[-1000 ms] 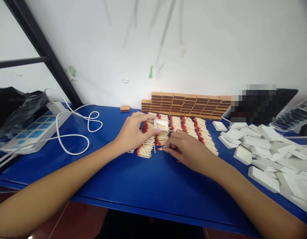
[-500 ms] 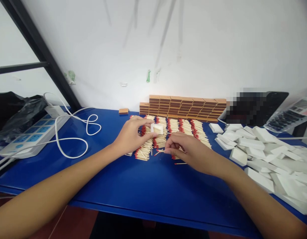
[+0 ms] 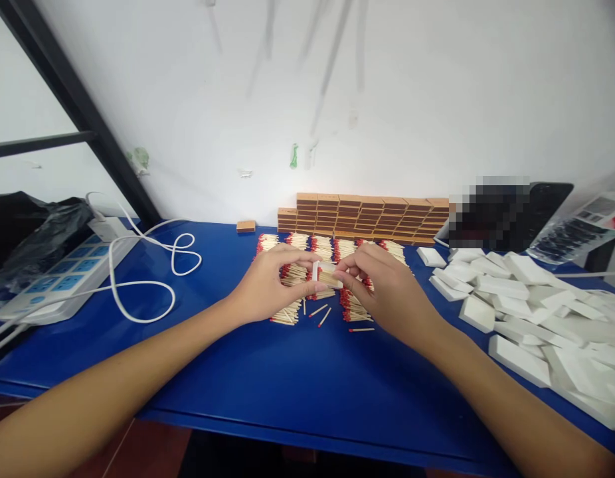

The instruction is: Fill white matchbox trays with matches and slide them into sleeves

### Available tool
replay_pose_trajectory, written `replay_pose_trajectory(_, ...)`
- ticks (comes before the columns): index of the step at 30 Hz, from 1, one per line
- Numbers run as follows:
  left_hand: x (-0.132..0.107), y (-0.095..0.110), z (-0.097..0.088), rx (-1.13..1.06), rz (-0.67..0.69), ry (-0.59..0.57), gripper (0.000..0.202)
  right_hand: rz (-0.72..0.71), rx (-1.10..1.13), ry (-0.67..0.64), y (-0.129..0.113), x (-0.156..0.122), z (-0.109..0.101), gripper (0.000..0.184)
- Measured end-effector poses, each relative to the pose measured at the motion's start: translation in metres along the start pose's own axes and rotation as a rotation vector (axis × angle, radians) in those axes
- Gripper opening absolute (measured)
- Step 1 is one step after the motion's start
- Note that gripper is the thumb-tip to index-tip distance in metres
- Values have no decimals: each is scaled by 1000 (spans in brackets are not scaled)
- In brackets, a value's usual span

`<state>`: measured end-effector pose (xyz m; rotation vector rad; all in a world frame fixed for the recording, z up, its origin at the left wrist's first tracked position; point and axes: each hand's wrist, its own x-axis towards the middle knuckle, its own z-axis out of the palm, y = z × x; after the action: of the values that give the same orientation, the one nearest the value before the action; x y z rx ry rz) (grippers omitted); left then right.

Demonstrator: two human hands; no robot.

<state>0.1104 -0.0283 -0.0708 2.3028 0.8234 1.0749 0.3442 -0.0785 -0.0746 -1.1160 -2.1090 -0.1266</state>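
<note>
Left hand point(image 3: 263, 284) pinches white tray point(image 3: 316, 271) above rows of matches point(image 3: 286, 312). Right hand point(image 3: 384, 287) at tray's right end; can't tell if fingertips pinch anything. Probably best: tray level, light grip, match heads aligned.

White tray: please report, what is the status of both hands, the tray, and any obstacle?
Left hand gripping tray. Right hand at tray's right end, grip unclear. Loose matches on table, apparently not blocking.

Blue table point(image 3: 287, 385), red-tipped matches point(image 3: 321, 248), stacked matchboxes point(image 3: 362, 216), white trays point(image 3: 546, 302), power strip point(image 3: 76, 273)
</note>
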Motion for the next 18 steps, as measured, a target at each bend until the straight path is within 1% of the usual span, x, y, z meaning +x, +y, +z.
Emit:
replay_pose_trajectory(4, 0, 5, 0, -31, -15, -14, 39, 1, -24, 48, -6, -1, 2, 8)
replay_pose_trajectory(7, 1, 2, 0, -29, -43, 10, 39, 38, -8, 72, -9, 0, -1, 5)
replay_pose_trajectory(9, 2, -3, 0, -25, -63, 34, 39, 59, 37, 42, -9, 1, -5, 5)
replay_pose_trajectory(11, 4, -8, 0, -12, -69, 63, 41, 58, 94, -63, -9, 1, -7, 7)
replay_pose_trajectory(15, 6, -15, -2, 35, -57, 99, 39, 48, 185, -343, -6, -4, -6, 11)
replay_pose_trajectory(18, 6, -15, -3, 59, -48, 105, 36, 77, 218, -474, -4, -8, -3, 22)
